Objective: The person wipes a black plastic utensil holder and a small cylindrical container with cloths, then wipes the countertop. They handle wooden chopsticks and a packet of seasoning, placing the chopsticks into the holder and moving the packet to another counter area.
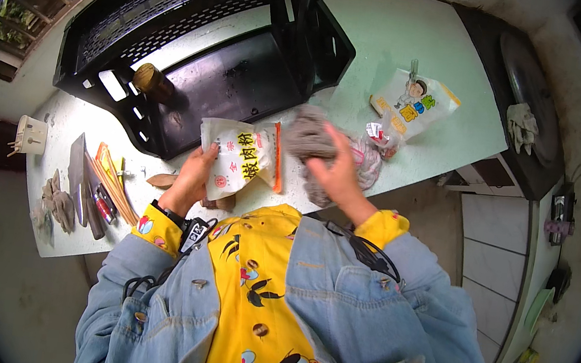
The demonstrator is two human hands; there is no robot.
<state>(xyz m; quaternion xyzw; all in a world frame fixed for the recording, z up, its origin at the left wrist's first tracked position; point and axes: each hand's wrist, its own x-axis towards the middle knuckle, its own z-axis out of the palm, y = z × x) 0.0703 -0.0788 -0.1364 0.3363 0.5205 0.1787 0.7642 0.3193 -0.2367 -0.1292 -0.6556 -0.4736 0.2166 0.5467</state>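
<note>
My left hand (194,171) grips the side of a white plastic packet (235,160) with printed characters and an orange edge. The packet is tilted over the tabletop, in front of the black rack. A crumpled grey cloth (311,132), blurred at its edges, is in my right hand (345,175), with the thumb and fingers around its near side. Under and beside that hand lies a bunched cloth with pink stripes (368,164). Beside my left hand, a brown pointed object (161,181) is partly covered.
A black plastic rack (238,75) stands at the back, with a brown jar (152,82) inside. Right of it lie a printed bag (416,102) and a small clear bag (388,139). On the left are a cleaver (80,170), chopsticks (110,188), a lighter (103,206) and a white plug adapter (31,134).
</note>
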